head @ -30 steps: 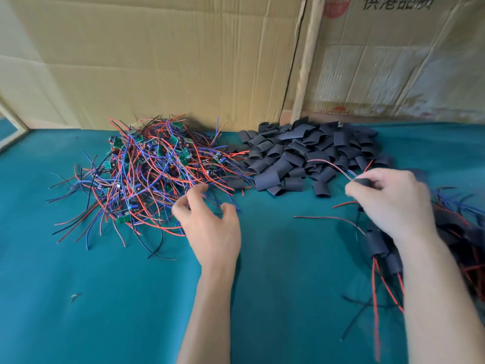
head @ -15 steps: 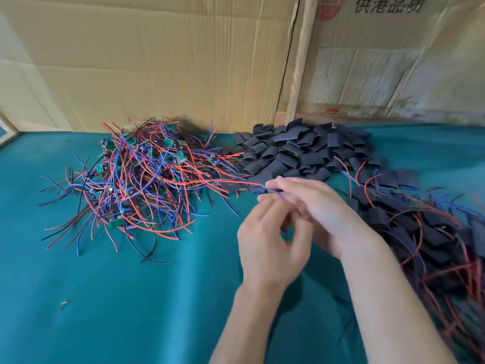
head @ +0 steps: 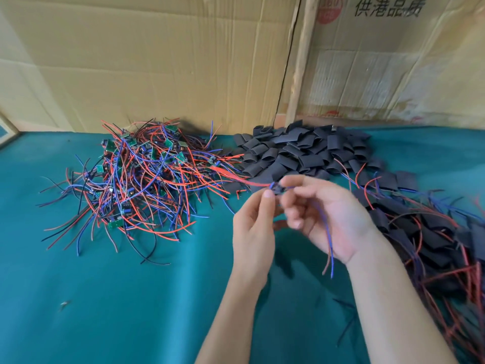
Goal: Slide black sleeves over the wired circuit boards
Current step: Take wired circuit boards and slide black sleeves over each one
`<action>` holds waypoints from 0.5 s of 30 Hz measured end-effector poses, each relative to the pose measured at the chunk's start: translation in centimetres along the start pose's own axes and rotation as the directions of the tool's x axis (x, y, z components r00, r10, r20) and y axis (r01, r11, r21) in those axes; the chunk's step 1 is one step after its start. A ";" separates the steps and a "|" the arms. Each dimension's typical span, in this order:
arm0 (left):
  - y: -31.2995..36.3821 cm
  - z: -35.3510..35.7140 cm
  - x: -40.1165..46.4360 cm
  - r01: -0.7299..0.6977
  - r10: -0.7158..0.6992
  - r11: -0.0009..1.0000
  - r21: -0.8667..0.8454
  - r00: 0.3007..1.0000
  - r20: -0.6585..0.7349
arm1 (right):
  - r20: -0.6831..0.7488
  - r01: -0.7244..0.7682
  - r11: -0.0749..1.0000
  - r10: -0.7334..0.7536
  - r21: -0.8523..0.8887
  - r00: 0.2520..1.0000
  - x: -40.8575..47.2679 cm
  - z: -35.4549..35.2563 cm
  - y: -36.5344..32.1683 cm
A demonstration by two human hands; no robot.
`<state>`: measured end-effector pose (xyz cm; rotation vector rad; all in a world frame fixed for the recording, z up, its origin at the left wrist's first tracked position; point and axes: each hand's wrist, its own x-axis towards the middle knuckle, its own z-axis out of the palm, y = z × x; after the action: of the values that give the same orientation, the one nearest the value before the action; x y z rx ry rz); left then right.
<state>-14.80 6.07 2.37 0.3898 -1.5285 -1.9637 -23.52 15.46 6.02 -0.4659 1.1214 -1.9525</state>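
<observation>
Fingers (head: 267,198) of both hands now pinch one board (head: 277,189) before the sleeves (head: 301,151) at 12 o'clock, having left the pile (head: 147,177); sleeving can begin.

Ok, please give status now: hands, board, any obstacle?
Left hand and right hand both pinch one wired board. Sleeve state unclear, blurred. Nothing in the way.

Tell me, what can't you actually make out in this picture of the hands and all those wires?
Head view only:
- The small piece pinched between the left hand and right hand: fingertips and motion blur hide whether a sleeve is on it.
- The sleeved pile at right: cut off by the frame edge and blurred.
- The boards in the wire pile: too small for detail, mostly buried under wires.
- The speck on the cloth: too small to name.
</observation>
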 end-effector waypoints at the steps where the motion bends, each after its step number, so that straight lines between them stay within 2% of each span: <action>1: 0.0 -0.1 0.1 0.004 -0.005 0.998 -0.059 1.000 -0.013 | 0.058 -0.036 0.995 0.041 -0.095 0.997 0.1 0.2 0.4; 5: 0.6 -1.3 0.5 0.106 -0.131 0.978 -0.179 0.982 -0.134 | 0.150 -0.116 0.948 0.166 -0.296 0.975 0.1 0.0 0.8; 7: 0.8 -1.7 0.9 0.073 -0.109 0.980 -0.187 0.975 -0.194 | 0.044 -0.116 0.916 0.143 -0.385 0.989 0.2 -0.3 0.9; 9: 0.9 -2.0 1.0 0.032 -0.063 0.991 -0.133 0.970 -0.236 | -0.180 -0.052 0.842 -0.054 -0.537 0.982 0.7 -0.6 1.4; 11: 1.0 -2.1 0.9 0.017 -0.031 0.998 -0.066 0.974 -0.222 | -0.324 -0.014 0.669 -0.342 -0.743 0.882 1.2 -0.8 1.9; 12: 1.0 -2.2 0.8 0.016 -0.026 0.998 -0.053 0.981 -0.192 | -0.309 -0.025 0.549 -0.432 -0.835 0.847 1.5 -0.9 2.1; 13: 1.0 -2.2 0.7 0.019 -0.025 0.999 -0.046 0.988 -0.153 | -0.265 -0.057 0.416 -0.461 -0.908 0.847 1.7 -1.1 2.3; 15: 1.0 -2.1 0.7 0.024 -0.025 1.000 -0.014 0.997 -0.076 | -0.210 -0.156 0.166 -0.392 -0.974 0.896 2.2 -1.3 3.0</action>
<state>-13.84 3.92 2.76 0.4744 -1.4690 -1.9541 -24.25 13.60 2.66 -0.8291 2.7711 -1.0994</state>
